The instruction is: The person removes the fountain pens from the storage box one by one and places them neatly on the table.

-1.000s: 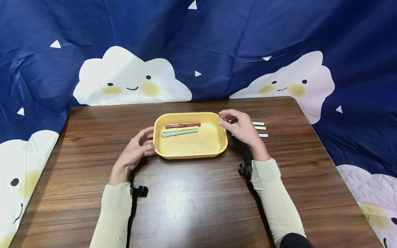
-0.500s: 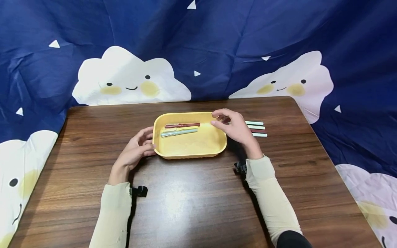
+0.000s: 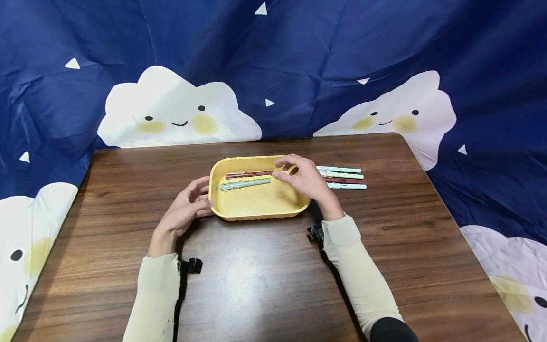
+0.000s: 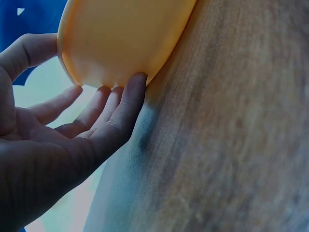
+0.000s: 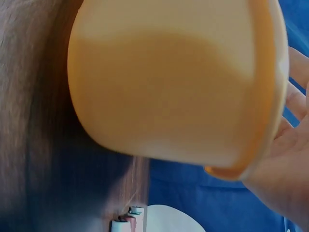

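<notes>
The yellow plastic tray (image 3: 256, 216) sits on the table, with a dark red pen (image 3: 243, 175), a light blue-green pen (image 3: 252, 183) and a partly hidden yellow pen (image 3: 228, 180) lying in it. My left hand (image 3: 183, 204) holds the tray's left end, thumb at the rim and fingertips against the outer wall, as the left wrist view shows. Over the tray's right half hovers my right hand (image 3: 303, 178). Its thumb tip is close to the red pen's right end, and a gap shows between thumb and index finger. The tray wall hides its fingertips in the right wrist view.
Right of the tray lie several pens side by side, among them a dark red pen (image 3: 346, 180) and a pale blue one (image 3: 342, 169). The wooden table (image 3: 265, 294) ends at a blue curtain (image 3: 282, 57) printed with clouds.
My right hand has moved left from the tray's right rim to over its inside, near the red pen's end. More of the pens at right now shows. The left hand keeps its place.
</notes>
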Demonstrator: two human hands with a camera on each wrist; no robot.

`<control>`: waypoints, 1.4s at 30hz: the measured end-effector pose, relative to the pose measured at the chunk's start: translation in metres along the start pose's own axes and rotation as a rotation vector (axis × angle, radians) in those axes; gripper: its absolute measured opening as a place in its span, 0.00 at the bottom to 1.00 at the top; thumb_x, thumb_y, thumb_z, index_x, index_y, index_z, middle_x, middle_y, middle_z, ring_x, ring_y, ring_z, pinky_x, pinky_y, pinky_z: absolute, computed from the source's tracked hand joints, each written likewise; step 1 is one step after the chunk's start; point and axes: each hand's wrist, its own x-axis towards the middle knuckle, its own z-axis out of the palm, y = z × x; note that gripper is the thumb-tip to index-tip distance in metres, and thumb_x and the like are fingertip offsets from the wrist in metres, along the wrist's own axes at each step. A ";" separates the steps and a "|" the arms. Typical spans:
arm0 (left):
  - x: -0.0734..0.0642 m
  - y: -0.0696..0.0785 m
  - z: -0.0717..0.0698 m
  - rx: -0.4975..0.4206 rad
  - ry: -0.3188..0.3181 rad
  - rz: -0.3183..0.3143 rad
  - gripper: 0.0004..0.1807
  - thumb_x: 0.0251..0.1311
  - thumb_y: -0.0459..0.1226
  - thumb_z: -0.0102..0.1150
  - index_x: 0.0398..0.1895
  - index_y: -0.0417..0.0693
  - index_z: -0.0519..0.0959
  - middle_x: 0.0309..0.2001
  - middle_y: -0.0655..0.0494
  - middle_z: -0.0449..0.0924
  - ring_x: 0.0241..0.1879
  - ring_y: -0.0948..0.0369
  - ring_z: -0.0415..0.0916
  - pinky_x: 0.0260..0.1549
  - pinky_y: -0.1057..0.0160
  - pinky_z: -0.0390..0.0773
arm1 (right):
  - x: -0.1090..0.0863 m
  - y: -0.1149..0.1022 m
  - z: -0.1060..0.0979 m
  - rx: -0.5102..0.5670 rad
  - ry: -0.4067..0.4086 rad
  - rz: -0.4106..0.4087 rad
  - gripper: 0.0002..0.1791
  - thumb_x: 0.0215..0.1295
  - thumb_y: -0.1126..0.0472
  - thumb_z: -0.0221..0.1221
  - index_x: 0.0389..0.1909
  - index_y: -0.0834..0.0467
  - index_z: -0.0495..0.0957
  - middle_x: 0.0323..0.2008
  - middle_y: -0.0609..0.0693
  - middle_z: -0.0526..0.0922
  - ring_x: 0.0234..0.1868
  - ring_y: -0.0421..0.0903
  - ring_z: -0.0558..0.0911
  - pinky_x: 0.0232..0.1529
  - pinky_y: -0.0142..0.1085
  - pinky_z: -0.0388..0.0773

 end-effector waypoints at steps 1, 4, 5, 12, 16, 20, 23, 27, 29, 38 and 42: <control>0.000 0.000 0.000 -0.001 0.000 0.001 0.41 0.62 0.21 0.55 0.78 0.39 0.53 0.71 0.33 0.58 0.59 0.51 0.73 0.46 0.58 0.85 | 0.000 0.000 0.001 0.000 -0.004 0.003 0.15 0.64 0.62 0.69 0.49 0.63 0.84 0.46 0.58 0.85 0.45 0.51 0.80 0.46 0.51 0.81; 0.000 0.001 0.001 0.000 -0.001 0.005 0.41 0.62 0.21 0.55 0.78 0.39 0.53 0.71 0.33 0.57 0.59 0.51 0.73 0.45 0.58 0.85 | 0.002 0.001 0.004 -0.004 -0.008 0.010 0.14 0.64 0.62 0.69 0.48 0.62 0.84 0.45 0.57 0.85 0.45 0.50 0.80 0.45 0.50 0.81; 0.000 0.001 0.001 -0.001 -0.002 0.006 0.41 0.62 0.21 0.55 0.78 0.39 0.53 0.71 0.33 0.57 0.59 0.51 0.73 0.45 0.58 0.85 | 0.002 0.001 0.005 -0.004 -0.008 0.012 0.14 0.64 0.61 0.69 0.48 0.63 0.84 0.45 0.57 0.85 0.45 0.51 0.80 0.45 0.49 0.81; 0.000 0.000 0.002 0.001 0.000 0.003 0.41 0.62 0.20 0.53 0.78 0.39 0.52 0.72 0.33 0.57 0.59 0.51 0.73 0.45 0.58 0.85 | 0.006 0.005 0.015 -0.088 -0.040 0.029 0.16 0.63 0.58 0.69 0.48 0.63 0.85 0.43 0.54 0.85 0.45 0.50 0.80 0.42 0.39 0.79; -0.001 0.000 0.001 -0.004 -0.001 0.008 0.41 0.62 0.20 0.53 0.78 0.38 0.52 0.71 0.33 0.57 0.59 0.51 0.74 0.45 0.58 0.85 | 0.010 0.006 0.023 -0.088 -0.072 0.022 0.16 0.63 0.59 0.70 0.47 0.64 0.85 0.43 0.57 0.85 0.45 0.50 0.80 0.42 0.39 0.78; -0.001 0.000 0.001 -0.006 -0.002 0.013 0.41 0.62 0.19 0.53 0.78 0.38 0.53 0.71 0.32 0.57 0.59 0.51 0.74 0.45 0.58 0.86 | 0.013 0.006 0.031 -0.108 -0.089 0.035 0.15 0.62 0.58 0.71 0.46 0.62 0.85 0.42 0.56 0.85 0.45 0.49 0.79 0.42 0.39 0.78; -0.001 0.000 0.001 -0.002 -0.001 0.010 0.41 0.62 0.20 0.53 0.78 0.39 0.53 0.71 0.32 0.57 0.59 0.51 0.74 0.45 0.58 0.86 | 0.015 0.008 0.036 -0.125 -0.101 0.044 0.15 0.62 0.57 0.71 0.46 0.61 0.86 0.43 0.54 0.85 0.45 0.49 0.79 0.44 0.39 0.79; 0.000 0.000 0.001 -0.005 -0.003 0.010 0.41 0.62 0.20 0.54 0.78 0.39 0.53 0.71 0.32 0.57 0.59 0.51 0.74 0.45 0.58 0.85 | 0.017 0.008 0.042 -0.126 -0.120 0.053 0.15 0.62 0.56 0.71 0.46 0.60 0.86 0.44 0.52 0.85 0.46 0.47 0.80 0.48 0.39 0.79; 0.000 0.000 0.001 -0.008 -0.003 0.011 0.41 0.62 0.20 0.54 0.78 0.39 0.53 0.71 0.33 0.57 0.59 0.51 0.74 0.46 0.57 0.85 | 0.018 0.007 0.043 -0.128 -0.129 0.060 0.15 0.63 0.56 0.71 0.47 0.60 0.86 0.44 0.51 0.86 0.46 0.47 0.80 0.49 0.39 0.79; -0.001 0.001 0.002 -0.013 -0.006 0.011 0.41 0.61 0.19 0.54 0.78 0.38 0.52 0.71 0.32 0.57 0.59 0.50 0.74 0.46 0.58 0.85 | 0.029 -0.004 0.058 -0.164 -0.190 0.030 0.15 0.62 0.57 0.71 0.45 0.61 0.86 0.44 0.53 0.87 0.44 0.47 0.82 0.49 0.37 0.78; -0.001 0.001 0.002 -0.016 -0.006 0.007 0.41 0.61 0.19 0.54 0.78 0.38 0.53 0.72 0.32 0.57 0.59 0.51 0.74 0.46 0.58 0.85 | 0.034 -0.008 0.065 -0.182 -0.219 0.021 0.15 0.62 0.57 0.71 0.46 0.62 0.86 0.44 0.54 0.87 0.45 0.48 0.82 0.49 0.36 0.78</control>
